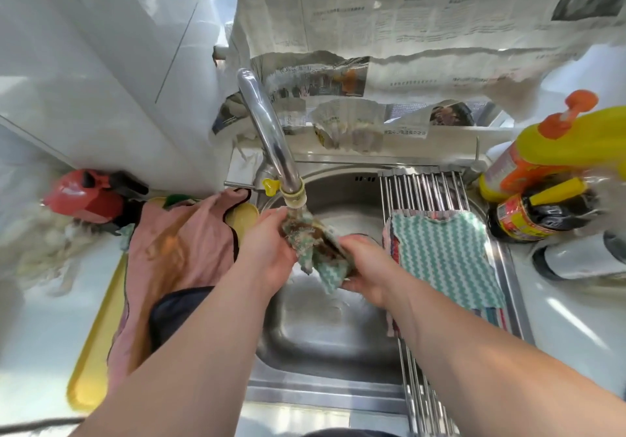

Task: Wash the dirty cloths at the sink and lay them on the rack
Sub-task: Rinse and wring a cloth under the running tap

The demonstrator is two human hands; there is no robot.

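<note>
- Left hand (271, 250) grips the upper end of the dirty cloth (315, 243), fingers curled round it. Right hand (366, 267) grips the lower end the same way.
- Dirty cloth: green-and-white wave pattern with brown stains, bunched into a rough roll. It is held over the sink (321, 335), clear of the basin floor.
- Long axis runs diagonally, from far-left to near-right. The far end sits right under the faucet (267, 135) spout, and a loose corner hangs down between the hands.
- The sink is a stainless basin set in a white tabletop (34, 335), and its bottom looks wet.
- Rack (423, 189): metal rods across the right side of the sink, running near to far.
- A green-and-white cloth (443, 260) lies flat on the rack on top of a striped cloth (389, 243), whose edges show at the left and near sides.
- Left of the sink a yellow tray (91, 352) sits on the tabletop. A pink cloth (176, 250) with brown stains is draped over it, and a dark cloth (176, 304) lies on the pink one, partly behind the left forearm.
- A red object (84, 196) sits at the far-left corner; I can't tell what it is.
- Right of the rack are a yellow bottle (559, 145) with an orange pump and a dark jar (535, 216) lying on its side just in front of it.
- Back wall: white tile, with newspaper (406, 23) sheets hung over the area behind the faucet.
</note>
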